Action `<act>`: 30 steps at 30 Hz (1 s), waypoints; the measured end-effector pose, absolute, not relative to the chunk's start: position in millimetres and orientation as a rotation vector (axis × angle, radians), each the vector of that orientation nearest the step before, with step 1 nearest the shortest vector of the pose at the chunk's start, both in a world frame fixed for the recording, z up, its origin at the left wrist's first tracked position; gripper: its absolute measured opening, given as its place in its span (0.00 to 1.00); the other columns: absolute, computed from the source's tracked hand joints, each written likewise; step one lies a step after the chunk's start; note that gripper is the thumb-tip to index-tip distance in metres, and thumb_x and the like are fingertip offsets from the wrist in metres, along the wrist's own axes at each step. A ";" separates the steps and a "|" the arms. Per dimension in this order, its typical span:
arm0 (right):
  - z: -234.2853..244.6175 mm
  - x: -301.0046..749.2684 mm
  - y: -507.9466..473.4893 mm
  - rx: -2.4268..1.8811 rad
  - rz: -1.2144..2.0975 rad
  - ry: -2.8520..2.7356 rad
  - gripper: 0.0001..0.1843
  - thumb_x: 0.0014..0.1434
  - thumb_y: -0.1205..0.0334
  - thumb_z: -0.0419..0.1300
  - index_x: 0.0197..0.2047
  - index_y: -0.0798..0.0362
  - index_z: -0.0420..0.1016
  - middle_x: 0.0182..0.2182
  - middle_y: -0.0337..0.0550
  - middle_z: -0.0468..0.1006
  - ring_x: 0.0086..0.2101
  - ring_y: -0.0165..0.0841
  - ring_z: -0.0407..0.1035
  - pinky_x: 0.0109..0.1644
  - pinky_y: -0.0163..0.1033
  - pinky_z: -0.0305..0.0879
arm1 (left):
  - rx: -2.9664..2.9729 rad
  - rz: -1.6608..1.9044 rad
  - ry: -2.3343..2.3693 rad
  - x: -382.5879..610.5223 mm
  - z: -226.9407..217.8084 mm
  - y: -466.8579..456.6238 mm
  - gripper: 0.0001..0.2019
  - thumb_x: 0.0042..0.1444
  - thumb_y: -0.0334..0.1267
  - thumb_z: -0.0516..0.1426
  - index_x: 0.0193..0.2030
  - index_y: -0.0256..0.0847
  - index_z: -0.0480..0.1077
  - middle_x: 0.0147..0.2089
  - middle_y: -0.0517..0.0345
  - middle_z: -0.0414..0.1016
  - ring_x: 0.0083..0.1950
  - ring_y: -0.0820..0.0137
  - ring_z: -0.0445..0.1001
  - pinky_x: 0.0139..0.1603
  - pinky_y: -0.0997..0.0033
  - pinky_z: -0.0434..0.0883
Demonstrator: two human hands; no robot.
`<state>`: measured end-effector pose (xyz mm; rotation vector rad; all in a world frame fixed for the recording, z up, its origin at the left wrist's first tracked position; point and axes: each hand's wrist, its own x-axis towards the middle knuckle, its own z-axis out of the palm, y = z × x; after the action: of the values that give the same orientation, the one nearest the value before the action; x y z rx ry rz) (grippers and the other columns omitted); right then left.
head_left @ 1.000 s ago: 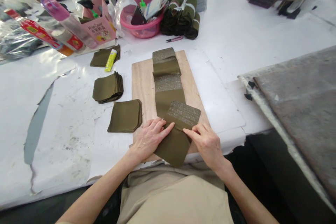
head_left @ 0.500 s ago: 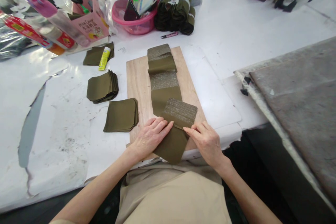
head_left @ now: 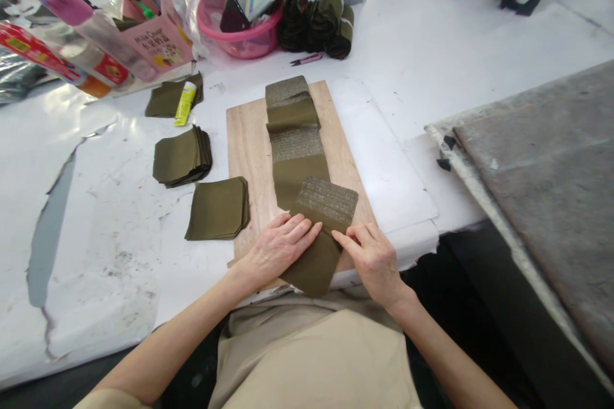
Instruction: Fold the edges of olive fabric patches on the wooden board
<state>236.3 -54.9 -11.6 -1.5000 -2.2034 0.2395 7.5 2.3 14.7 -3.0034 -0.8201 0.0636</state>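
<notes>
An olive fabric piece [head_left: 313,266] lies tilted over the near end of a wooden board, with a speckled, ribbed patch [head_left: 327,200] at its far end. Flat across its left side, my left hand [head_left: 278,245] presses down with fingers stretched out. At the fold on the right, thumb and forefinger of my right hand [head_left: 369,255] pinch the fabric's edge. Beyond it, more olive pieces with speckled bands [head_left: 296,142] overlap in a column up the board [head_left: 245,140].
Left of the board are two stacks of olive fabric squares [head_left: 214,209] [head_left: 175,156] and a yellow tube [head_left: 185,104]. Farther back stand a pink basin [head_left: 254,41], tied fabric rolls [head_left: 319,13] and small snips [head_left: 306,60]. A grey padded board [head_left: 537,166] lies to the right.
My right hand has slid slightly left along the fold, closer to my left fingertips. The whole view has shifted a little; the fabric pieces keep their places on the board.
</notes>
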 end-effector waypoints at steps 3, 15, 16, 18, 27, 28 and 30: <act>-11.3 239.6 -55.2 -1.520 0.317 -2.166 0.14 0.65 0.68 0.55 0.51 0.52 0.76 0.36 0.44 0.75 0.40 0.34 0.65 0.45 0.39 0.64 | -2.991 0.074 -0.814 8.9 11.4 2.8 0.20 0.66 0.29 0.46 0.65 0.34 0.58 0.49 0.48 0.70 0.55 0.61 0.66 0.57 0.60 0.64; -14.2 243.4 -58.9 -1.499 0.287 -2.122 0.12 0.64 0.68 0.56 0.47 0.51 0.78 0.36 0.43 0.77 0.39 0.33 0.66 0.43 0.39 0.63 | -3.033 0.172 -0.833 13.8 17.6 2.8 0.24 0.66 0.31 0.48 0.68 0.41 0.55 0.47 0.49 0.68 0.54 0.60 0.65 0.55 0.59 0.63; -14.7 243.4 -59.6 -1.496 0.275 -2.126 0.12 0.64 0.68 0.56 0.47 0.51 0.78 0.36 0.43 0.77 0.39 0.33 0.66 0.43 0.39 0.63 | -3.041 0.184 -0.837 14.4 18.6 2.6 0.24 0.66 0.31 0.48 0.68 0.41 0.55 0.46 0.49 0.68 0.54 0.60 0.65 0.55 0.59 0.63; -15.4 243.6 -60.8 -1.493 0.255 -2.135 0.12 0.65 0.69 0.56 0.48 0.51 0.78 0.36 0.43 0.77 0.39 0.33 0.66 0.43 0.39 0.63 | -3.054 0.179 -0.853 15.4 20.2 2.2 0.24 0.66 0.32 0.48 0.68 0.42 0.55 0.47 0.49 0.68 0.55 0.60 0.65 0.56 0.59 0.62; -15.0 244.5 -62.5 -1.478 0.212 -2.197 0.13 0.65 0.68 0.55 0.49 0.52 0.77 0.37 0.45 0.77 0.39 0.34 0.67 0.43 0.40 0.63 | -3.102 0.119 -0.822 18.4 21.6 5.5 0.22 0.66 0.32 0.49 0.66 0.40 0.58 0.52 0.47 0.67 0.56 0.61 0.64 0.55 0.60 0.61; -14.6 244.4 -62.3 -1.475 0.210 -2.206 0.13 0.65 0.68 0.55 0.49 0.53 0.77 0.37 0.45 0.77 0.39 0.35 0.67 0.43 0.40 0.63 | -3.098 0.132 -0.812 18.9 22.2 5.7 0.22 0.66 0.32 0.49 0.66 0.40 0.58 0.52 0.47 0.67 0.55 0.61 0.65 0.55 0.60 0.61; -13.7 244.2 -61.8 -1.472 0.209 -2.228 0.13 0.65 0.68 0.55 0.50 0.53 0.77 0.37 0.45 0.77 0.40 0.35 0.67 0.43 0.40 0.63 | -3.096 0.159 -0.793 20.1 23.4 5.7 0.22 0.66 0.33 0.49 0.66 0.41 0.57 0.52 0.47 0.67 0.54 0.60 0.65 0.54 0.60 0.61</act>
<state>244.2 -61.8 -13.7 -1.4721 -2.2281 0.2089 20.1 5.7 23.4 -3.0958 -0.7934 0.1590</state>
